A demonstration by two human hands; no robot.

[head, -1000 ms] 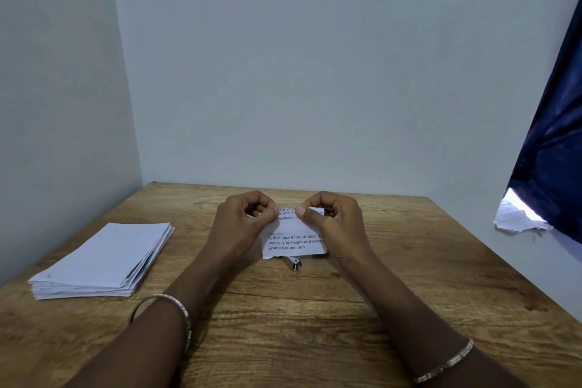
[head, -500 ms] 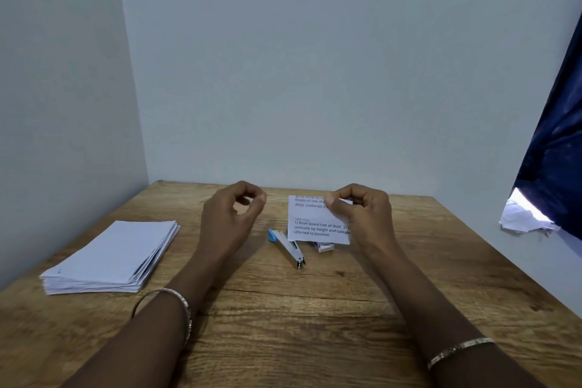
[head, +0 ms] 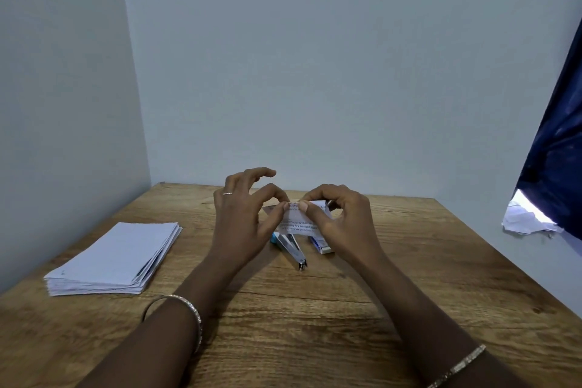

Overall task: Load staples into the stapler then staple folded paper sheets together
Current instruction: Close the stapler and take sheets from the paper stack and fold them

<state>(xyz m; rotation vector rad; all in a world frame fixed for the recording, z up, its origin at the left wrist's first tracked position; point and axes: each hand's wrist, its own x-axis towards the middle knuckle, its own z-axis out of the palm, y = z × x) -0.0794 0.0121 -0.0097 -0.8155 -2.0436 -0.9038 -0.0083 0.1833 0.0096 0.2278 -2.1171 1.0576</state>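
Nearest: wooden table (head: 315,324), stack of white sheets (head: 116,258) at left. Farther in: stapler (head: 291,247) flat on table, staple box (head: 321,246) just beside on right. Above both: printed paper slip (head: 299,224), pinched between thumb and forefinger of left hand (head: 242,224) and right hand (head: 343,217); other left fingers spread, other right fingers curled

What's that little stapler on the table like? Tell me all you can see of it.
The stapler is small, silvery metal with a blue rear end. It lies on the wooden table, slanted, metal nose toward the person. Nothing grips it; a printed paper slip held in front hides part of its rear. A small box lies right of it.
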